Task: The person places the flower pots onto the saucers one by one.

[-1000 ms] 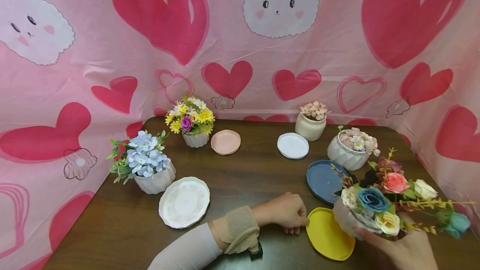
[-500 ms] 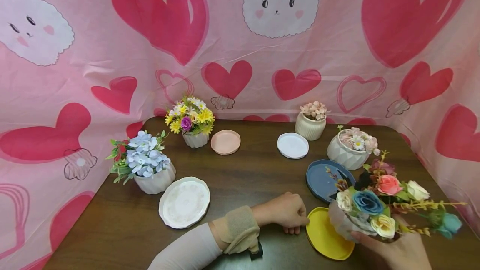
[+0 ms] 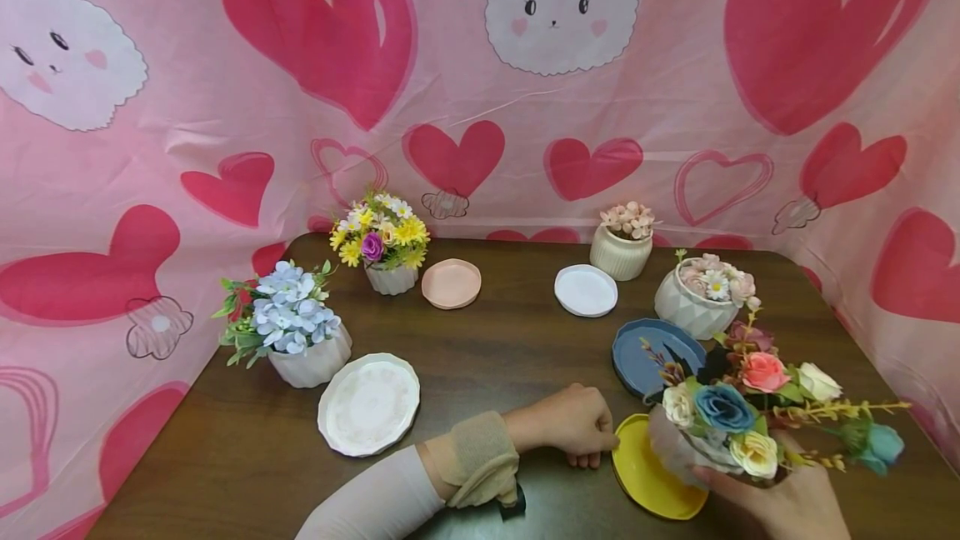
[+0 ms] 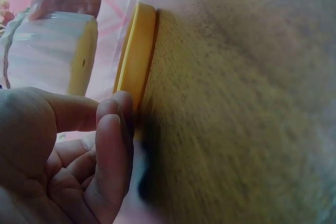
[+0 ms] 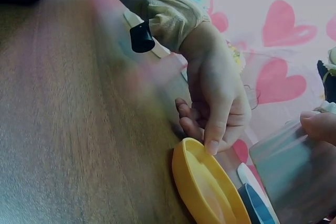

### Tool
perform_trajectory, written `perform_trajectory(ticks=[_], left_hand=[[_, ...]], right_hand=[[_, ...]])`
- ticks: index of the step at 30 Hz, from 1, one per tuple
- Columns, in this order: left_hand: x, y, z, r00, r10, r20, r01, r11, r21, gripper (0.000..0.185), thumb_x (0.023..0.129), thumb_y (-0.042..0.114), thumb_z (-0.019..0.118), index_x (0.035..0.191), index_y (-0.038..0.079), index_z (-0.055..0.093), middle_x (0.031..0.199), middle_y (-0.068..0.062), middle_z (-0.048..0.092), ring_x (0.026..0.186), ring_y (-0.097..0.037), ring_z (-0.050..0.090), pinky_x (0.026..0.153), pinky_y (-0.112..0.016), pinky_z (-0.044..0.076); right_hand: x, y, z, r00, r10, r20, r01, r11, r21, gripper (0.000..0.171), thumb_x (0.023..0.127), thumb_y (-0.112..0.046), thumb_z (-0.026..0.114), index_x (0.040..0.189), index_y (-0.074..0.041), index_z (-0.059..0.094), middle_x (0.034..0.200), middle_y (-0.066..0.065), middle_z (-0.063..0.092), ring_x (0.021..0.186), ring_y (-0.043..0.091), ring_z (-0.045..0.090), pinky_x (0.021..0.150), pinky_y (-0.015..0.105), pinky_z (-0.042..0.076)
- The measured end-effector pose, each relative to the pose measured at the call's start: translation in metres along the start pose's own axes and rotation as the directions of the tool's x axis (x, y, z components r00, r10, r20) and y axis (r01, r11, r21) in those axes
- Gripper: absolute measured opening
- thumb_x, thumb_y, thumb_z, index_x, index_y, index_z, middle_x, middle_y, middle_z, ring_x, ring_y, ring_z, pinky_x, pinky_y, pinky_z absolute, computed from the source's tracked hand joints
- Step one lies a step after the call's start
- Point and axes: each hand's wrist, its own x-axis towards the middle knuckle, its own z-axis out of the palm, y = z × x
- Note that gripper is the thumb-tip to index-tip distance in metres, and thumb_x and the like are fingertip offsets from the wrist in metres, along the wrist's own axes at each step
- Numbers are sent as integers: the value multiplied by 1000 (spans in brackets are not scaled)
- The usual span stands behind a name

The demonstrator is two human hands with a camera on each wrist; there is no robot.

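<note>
My right hand [image 3: 780, 494] grips a white pot of mixed roses [image 3: 720, 427] and holds it tilted just above a yellow saucer [image 3: 652, 473] at the table's near right. In the right wrist view the pot's wall [image 5: 294, 169] hangs over the yellow saucer [image 5: 207, 187] with a fingertip [image 5: 317, 124] on it. My left hand [image 3: 577, 427] rests on the table with its fingers curled, the fingertips [image 4: 118, 129] touching the yellow saucer's rim [image 4: 136, 56].
Several other flower pots stand round the brown table [image 3: 495, 357]: blue flowers [image 3: 288, 323], yellow flowers [image 3: 382, 240], pink flowers [image 3: 622, 240], a faceted pot [image 3: 701, 294]. Empty saucers lie nearby: white [image 3: 369, 403], pink [image 3: 451, 282], white [image 3: 586, 290], dark blue [image 3: 648, 352]. Pink cloth walls surround the table.
My right hand has carried the rose pot leftwards and a little lower, over the yellow saucer. The left hand has stayed at the saucer's rim.
</note>
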Motion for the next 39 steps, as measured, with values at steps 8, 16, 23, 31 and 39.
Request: perform_trajectory(ticks=[8,16,23,31,39], left_hand=[[0,0,0,1000,-9,-2,9,1000,-7,35,97,20,61,63,16,69,49,10,61,39,-3,57,43,-17,50],[0,0,0,1000,-25,-3,25,1000,-14,34,98,21,61,64,16,69,49,10,61,39,-3,57,43,-18,50],[-1,0,1,1000,-8,-11,8,1000,-3,34,97,20,61,65,16,70,49,10,61,38,-1,56,43,-17,50],[-1,0,2,1000,-12,-8,12,1000,-12,35,97,19,60,64,15,69,49,10,62,38,-2,56,42,-18,50],[0,0,1,1000,-16,-1,16,1000,-20,34,98,19,61,65,16,69,49,10,61,39,-2,57,42,-18,50]], right_hand=[[-2,-3,3,1000,6,2,-6,1000,24,88,81,-48,78,143,2,39,131,22,61,91,6,57,70,15,44],[-1,-5,7,998,47,29,-48,999,24,92,81,-50,77,144,4,36,131,25,60,96,16,59,71,18,45],[0,-2,10,997,43,59,-42,999,-10,92,82,-53,74,142,6,37,132,29,57,105,26,62,77,26,47],[1,1,15,999,14,46,-13,1000,-14,89,81,-51,76,141,5,40,129,26,61,103,23,63,74,23,47],[2,2,19,999,18,26,-18,999,-27,92,79,-52,78,138,8,41,127,31,59,105,32,63,75,27,47]])
